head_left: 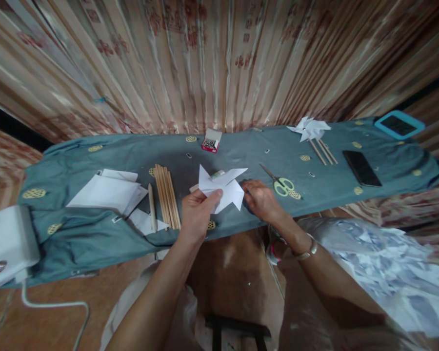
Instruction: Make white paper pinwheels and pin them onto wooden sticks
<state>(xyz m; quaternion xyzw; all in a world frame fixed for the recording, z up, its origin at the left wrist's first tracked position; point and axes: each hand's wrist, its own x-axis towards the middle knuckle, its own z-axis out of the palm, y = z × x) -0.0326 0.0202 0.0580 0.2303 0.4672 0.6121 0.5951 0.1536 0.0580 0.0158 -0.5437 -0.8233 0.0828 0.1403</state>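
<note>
One white paper pinwheel (227,187) sits at mid-frame in the head view, pinched between thumb and fingers of the left hand (196,214); the right hand (261,200) curls beside it, its grip unclear. It is folded but shows no stick. Finished pinwheels (310,129) lie upper right; bare sticks (167,197) and paper sheets (102,191) remain left of centre.

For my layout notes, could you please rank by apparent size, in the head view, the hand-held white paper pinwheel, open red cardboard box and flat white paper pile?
1. White paper pile
2. Held paper pinwheel
3. Red box
</note>
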